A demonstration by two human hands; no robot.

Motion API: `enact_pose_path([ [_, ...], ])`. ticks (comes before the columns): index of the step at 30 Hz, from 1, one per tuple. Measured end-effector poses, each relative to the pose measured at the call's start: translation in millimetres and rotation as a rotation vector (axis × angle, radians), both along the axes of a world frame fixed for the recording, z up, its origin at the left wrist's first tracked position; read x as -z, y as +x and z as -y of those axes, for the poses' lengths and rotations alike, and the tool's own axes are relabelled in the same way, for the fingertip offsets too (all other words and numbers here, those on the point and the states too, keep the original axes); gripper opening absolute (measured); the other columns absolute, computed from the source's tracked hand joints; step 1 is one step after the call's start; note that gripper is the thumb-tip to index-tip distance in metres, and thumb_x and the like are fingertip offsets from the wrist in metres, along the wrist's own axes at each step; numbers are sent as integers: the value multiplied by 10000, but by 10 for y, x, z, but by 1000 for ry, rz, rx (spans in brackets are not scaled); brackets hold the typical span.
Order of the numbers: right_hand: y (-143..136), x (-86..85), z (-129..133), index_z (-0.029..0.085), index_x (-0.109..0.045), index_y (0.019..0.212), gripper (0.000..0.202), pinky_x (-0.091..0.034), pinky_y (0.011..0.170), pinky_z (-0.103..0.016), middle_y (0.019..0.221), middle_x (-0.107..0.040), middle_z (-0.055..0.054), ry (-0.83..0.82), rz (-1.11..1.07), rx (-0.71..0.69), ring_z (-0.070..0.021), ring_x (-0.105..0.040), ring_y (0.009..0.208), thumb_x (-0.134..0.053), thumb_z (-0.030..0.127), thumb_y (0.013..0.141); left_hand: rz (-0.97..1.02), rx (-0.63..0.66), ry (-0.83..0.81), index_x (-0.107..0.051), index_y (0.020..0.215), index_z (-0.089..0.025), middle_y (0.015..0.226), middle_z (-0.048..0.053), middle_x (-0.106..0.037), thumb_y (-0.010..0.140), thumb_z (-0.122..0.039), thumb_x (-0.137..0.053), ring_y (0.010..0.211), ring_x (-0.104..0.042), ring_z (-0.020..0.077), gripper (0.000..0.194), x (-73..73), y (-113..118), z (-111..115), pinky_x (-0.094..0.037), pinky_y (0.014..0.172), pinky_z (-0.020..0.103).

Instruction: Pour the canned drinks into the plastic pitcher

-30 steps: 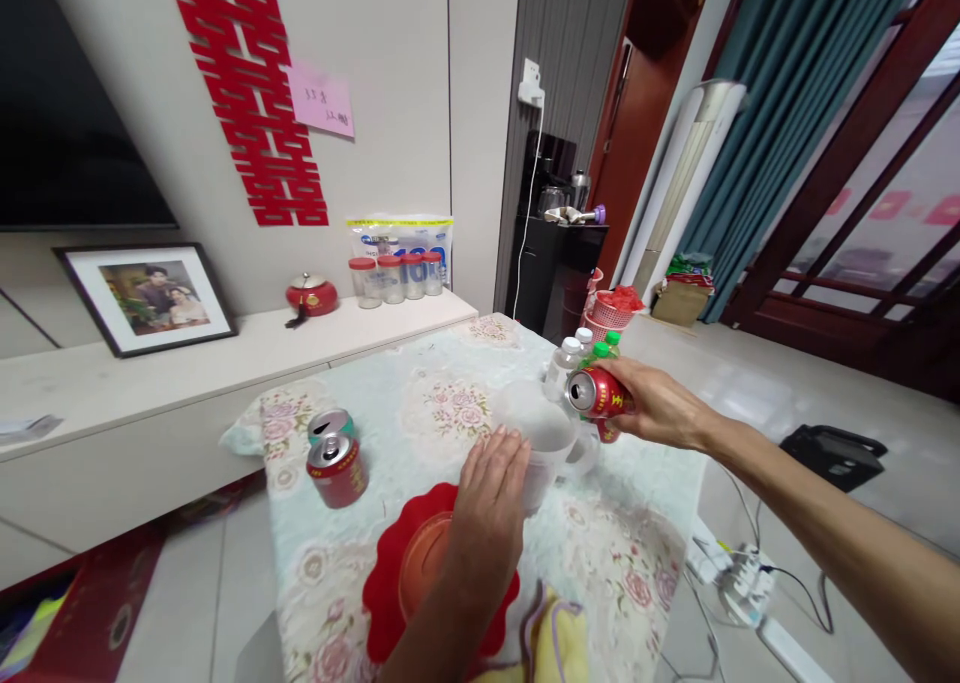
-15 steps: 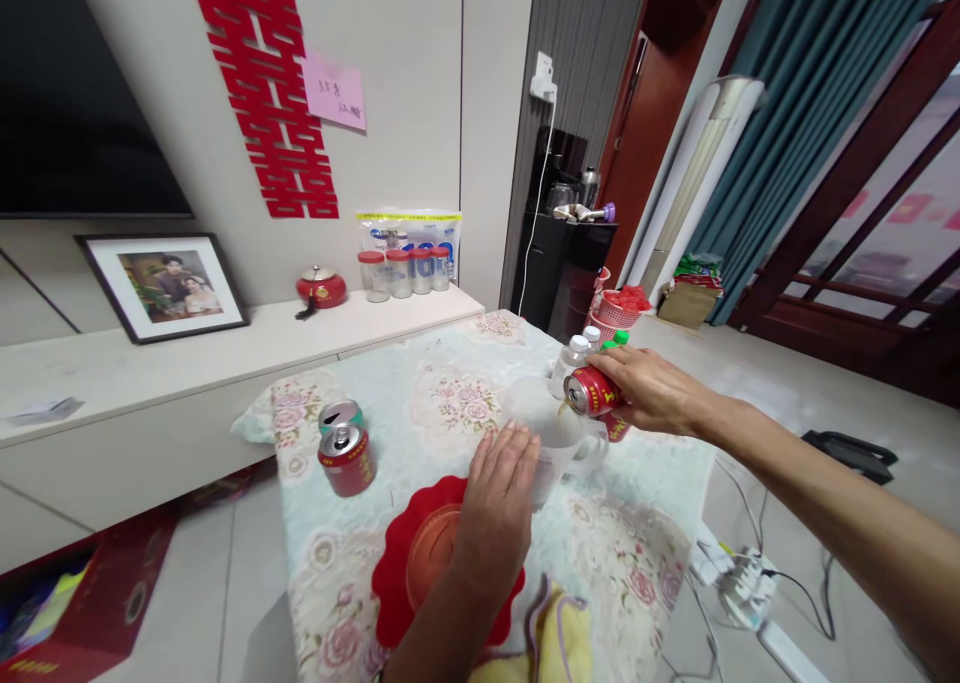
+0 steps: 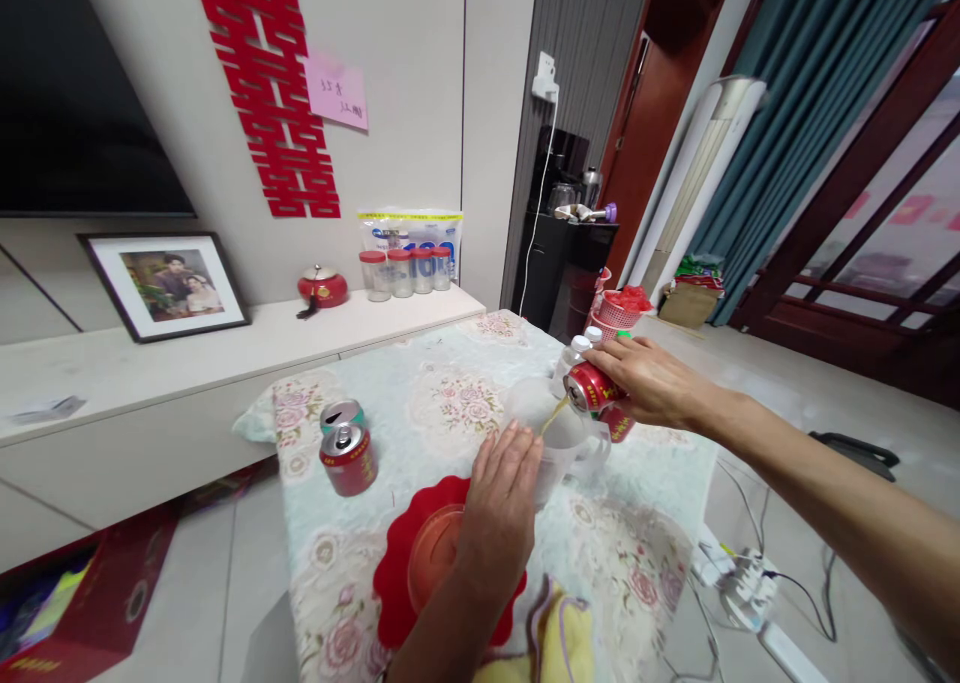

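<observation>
My right hand point(image 3: 649, 383) grips a red drink can point(image 3: 589, 387), tipped to the left over a translucent plastic jug point(image 3: 553, 463). A thin amber stream runs from the can's opening into the jug. With its fingers pressed along the jug's near left side, my left hand point(image 3: 499, 508) holds it; the thumb is hidden. Under my left forearm lies a red scalloped dish point(image 3: 397, 583). Two opened cans stand to the left, a red can point(image 3: 349, 463) in front of a green can point(image 3: 342, 413).
Clear bottles point(image 3: 571, 353) with white caps and another red can point(image 3: 619, 423) stand behind the jug. A yellow cloth point(image 3: 566, 638) lies at the near edge. The table wears a floral cloth point(image 3: 457, 393). Power strips point(image 3: 750, 593) and cables lie on the floor at right.
The stream from the can has grown longer and now reaches farther left into the jug. Both hands stay in nearly the same place.
</observation>
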State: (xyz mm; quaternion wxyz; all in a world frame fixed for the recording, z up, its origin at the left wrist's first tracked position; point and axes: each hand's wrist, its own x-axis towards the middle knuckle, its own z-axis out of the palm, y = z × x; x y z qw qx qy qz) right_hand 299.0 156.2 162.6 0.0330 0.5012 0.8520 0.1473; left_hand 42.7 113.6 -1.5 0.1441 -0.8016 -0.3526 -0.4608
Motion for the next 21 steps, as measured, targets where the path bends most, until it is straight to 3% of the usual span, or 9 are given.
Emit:
enact_pose_path([
  [7, -56, -54, 9, 174, -607, 1304, 422, -388, 862, -408, 1257, -715, -152, 47, 64, -51, -321, -634, 1150, -595, 65, 897, -13, 3, 5, -628, 1360, -140, 1341, 102, -769, 917, 33, -376, 1359, -670, 238, 538, 9, -2, -8, -574, 1142, 473],
  [21, -121, -104, -4, 137, -601, 1345, 421, -320, 848, -414, 1307, -704, -173, 171, 164, -111, -307, -630, 1128, -586, 69, 929, 6, -2, 21, -641, 1356, -143, 1348, 88, -767, 916, 38, -368, 1359, -670, 233, 548, 23, 3, -14, -563, 1154, 464],
])
